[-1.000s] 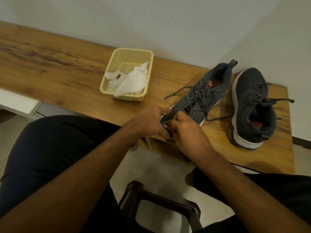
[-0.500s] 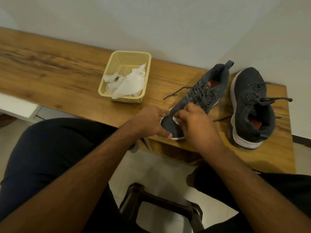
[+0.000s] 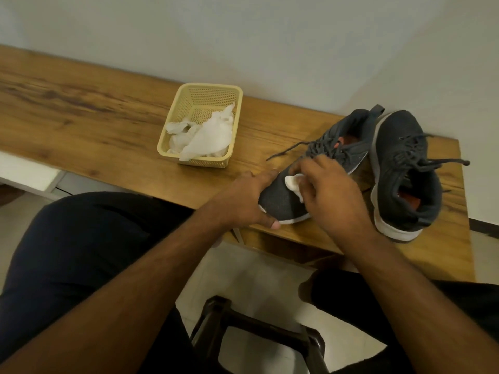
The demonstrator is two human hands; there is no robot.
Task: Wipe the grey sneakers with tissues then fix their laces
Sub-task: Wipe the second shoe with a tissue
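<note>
A: Where's the wiping got to?

B: It has moved up the near grey sneaker. A second ago both hands were bunched at the toe tip; now the right hand has slid back toward the laces, pinching a wad of white tissue against the upper.

A: And the other hand?

B: The left hand grips the toe, thumb under the white sole edge, pinning the shoe at the front edge of the wooden bench.

A: So the toe is done?

B: I'd judge so, with the midfoot now in hand. The 2nd sneaker sits just beside it, untouched, its laces loose. Both still need lacing.

A: More tissues?

B: Yes, crumpled ones lie in the yellow basket, well to the left of the 2 shoes.
</note>
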